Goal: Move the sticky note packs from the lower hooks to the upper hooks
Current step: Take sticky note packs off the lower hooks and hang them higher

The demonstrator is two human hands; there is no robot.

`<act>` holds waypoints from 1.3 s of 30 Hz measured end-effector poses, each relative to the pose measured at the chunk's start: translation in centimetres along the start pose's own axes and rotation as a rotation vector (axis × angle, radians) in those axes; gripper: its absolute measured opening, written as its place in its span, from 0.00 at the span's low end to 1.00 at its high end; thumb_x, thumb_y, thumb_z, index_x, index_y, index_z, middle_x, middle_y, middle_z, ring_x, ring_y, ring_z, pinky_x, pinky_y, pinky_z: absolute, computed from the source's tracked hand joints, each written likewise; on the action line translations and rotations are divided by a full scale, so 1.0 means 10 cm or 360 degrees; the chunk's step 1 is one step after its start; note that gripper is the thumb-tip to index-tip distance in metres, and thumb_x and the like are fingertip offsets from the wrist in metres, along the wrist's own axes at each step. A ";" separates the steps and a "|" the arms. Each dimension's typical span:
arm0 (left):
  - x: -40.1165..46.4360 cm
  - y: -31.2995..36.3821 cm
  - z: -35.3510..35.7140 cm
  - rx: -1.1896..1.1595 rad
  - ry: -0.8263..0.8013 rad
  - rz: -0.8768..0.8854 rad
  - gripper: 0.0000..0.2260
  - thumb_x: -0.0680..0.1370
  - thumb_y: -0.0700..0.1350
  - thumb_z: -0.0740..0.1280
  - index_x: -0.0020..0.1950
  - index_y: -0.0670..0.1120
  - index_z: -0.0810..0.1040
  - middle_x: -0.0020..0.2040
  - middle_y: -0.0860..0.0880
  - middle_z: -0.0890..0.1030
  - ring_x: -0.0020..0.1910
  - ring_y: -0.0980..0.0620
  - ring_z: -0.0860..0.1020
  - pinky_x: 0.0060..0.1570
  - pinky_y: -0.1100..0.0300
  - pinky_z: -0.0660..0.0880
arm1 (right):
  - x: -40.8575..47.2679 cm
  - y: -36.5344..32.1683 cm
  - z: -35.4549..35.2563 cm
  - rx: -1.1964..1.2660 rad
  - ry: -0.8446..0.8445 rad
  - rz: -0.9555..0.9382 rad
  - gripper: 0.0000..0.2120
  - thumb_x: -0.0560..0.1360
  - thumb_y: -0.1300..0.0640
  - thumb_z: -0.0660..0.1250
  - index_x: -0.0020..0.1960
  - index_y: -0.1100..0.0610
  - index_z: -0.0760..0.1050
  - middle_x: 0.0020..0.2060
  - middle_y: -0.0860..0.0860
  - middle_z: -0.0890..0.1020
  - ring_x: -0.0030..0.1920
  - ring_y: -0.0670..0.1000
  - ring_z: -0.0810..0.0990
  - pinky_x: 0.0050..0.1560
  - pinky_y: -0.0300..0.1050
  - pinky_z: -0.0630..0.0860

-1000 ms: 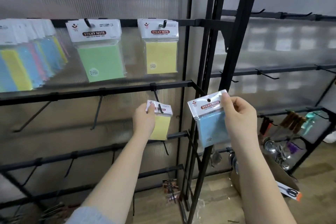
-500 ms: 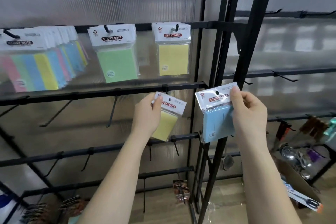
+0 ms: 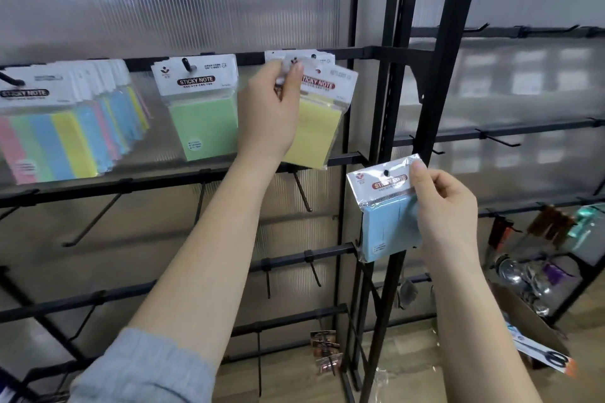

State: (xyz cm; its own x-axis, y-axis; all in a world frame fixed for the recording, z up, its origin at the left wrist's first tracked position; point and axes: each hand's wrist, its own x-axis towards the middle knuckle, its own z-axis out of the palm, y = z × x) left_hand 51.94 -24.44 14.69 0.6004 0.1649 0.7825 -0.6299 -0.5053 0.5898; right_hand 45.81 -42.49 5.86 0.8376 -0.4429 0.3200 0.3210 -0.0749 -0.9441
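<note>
Head view shows two hands at a black rack (image 3: 432, 108) with rows of hooks. Left hand (image 3: 271, 108) is up at the top bar (image 3: 353, 52), just left of the rack's tall post. Its thumb and fingers pinch the white card top of a yellow pack (image 3: 319, 127), right at the upper hook (image 3: 313, 56). I cannot tell if the hole is on the hook yet (the fingers hide it). Right hand (image 3: 448, 206) waits lower down, in front of the post, pinching the top right corner of a blue pack (image 3: 386, 209).

These packs look light and small. The note block inside seems firm, but the clear bag and card top are thin and bendy, and the bag may be slippery. I think the best place to hold is the card top beside the hole, so the hole stays free for the hook.

A second ago, the yellow pack was down on a lower hook (image 3: 302, 191), with the left hand just taking it. Now that hook is bare and the pack is up high. The blue pack has hardly moved. A green pack (image 3: 204, 121) hangs left of the yellow one, same as before.
</note>
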 end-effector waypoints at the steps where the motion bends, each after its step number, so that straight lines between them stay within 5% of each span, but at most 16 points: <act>1: 0.04 0.02 0.02 0.0017 0.0037 0.0027 0.18 0.81 0.45 0.61 0.32 0.51 0.62 0.27 0.56 0.64 0.25 0.64 0.66 0.27 0.69 0.60 | 0.00 0.00 0.00 -0.0005 0.0000 -0.0003 0.17 0.78 0.47 0.63 0.34 0.54 0.73 0.28 0.42 0.77 0.29 0.37 0.71 0.33 0.35 0.64; 13: 0.20 -0.06 0.17 0.0104 0.0178 0.0014 0.20 0.79 0.44 0.61 0.30 0.50 0.56 0.25 0.54 0.59 0.24 0.59 0.63 0.26 0.65 0.58 | 0.05 0.01 0.03 -0.0007 0.0001 -0.0021 0.18 0.79 0.49 0.63 0.33 0.58 0.71 0.24 0.41 0.75 0.26 0.36 0.70 0.25 0.25 0.61; 18: 0.19 -0.06 0.15 0.0078 0.0251 0.0045 0.21 0.78 0.43 0.62 0.29 0.51 0.55 0.24 0.54 0.59 0.25 0.59 0.63 0.25 0.66 0.58 | 0.07 -0.01 0.05 -0.0006 -0.0022 -0.0010 0.18 0.78 0.49 0.63 0.34 0.58 0.72 0.30 0.47 0.77 0.27 0.35 0.70 0.25 0.25 0.62; 25: 0.24 -0.19 0.19 0.0129 0.0163 -0.0080 0.18 0.78 0.44 0.62 0.30 0.48 0.60 0.26 0.54 0.61 0.25 0.58 0.61 0.26 0.64 0.57 | 0.12 0.00 0.05 -0.0012 -0.0039 0.0009 0.18 0.78 0.47 0.63 0.34 0.58 0.72 0.31 0.47 0.77 0.29 0.38 0.70 0.33 0.35 0.64; 27: 0.26 -0.23 0.20 0.0185 0.0151 -0.0113 0.16 0.78 0.46 0.64 0.32 0.44 0.67 0.27 0.54 0.64 0.26 0.57 0.61 0.26 0.64 0.58 | 0.13 0.00 0.06 -0.0025 -0.0048 0.0011 0.18 0.78 0.47 0.63 0.33 0.55 0.72 0.31 0.47 0.78 0.29 0.37 0.70 0.32 0.34 0.64; 32: 0.34 -0.26 0.20 0.0335 0.0228 -0.0123 0.17 0.76 0.50 0.67 0.34 0.47 0.63 0.30 0.55 0.62 0.31 0.55 0.60 0.28 0.62 0.55 | 0.15 0.01 0.05 -0.0036 -0.0063 0.0003 0.18 0.78 0.47 0.62 0.33 0.55 0.72 0.31 0.46 0.79 0.28 0.35 0.71 0.26 0.25 0.63; 39: 0.39 -0.27 0.23 0.0418 0.0289 -0.0233 0.13 0.75 0.52 0.69 0.41 0.45 0.70 0.36 0.53 0.70 0.36 0.52 0.66 0.32 0.60 0.61 | 0.17 -0.01 0.05 -0.0066 -0.0132 0.0015 0.18 0.78 0.46 0.62 0.34 0.55 0.72 0.32 0.46 0.79 0.29 0.35 0.71 0.31 0.30 0.65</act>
State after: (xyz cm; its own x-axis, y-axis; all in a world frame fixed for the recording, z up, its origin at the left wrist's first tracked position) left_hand 57.14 -24.36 15.70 0.5626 0.3880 0.7300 -0.3812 -0.6618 0.6455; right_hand 47.41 -42.82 6.53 0.8748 -0.3682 0.3149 0.2959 -0.1087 -0.9490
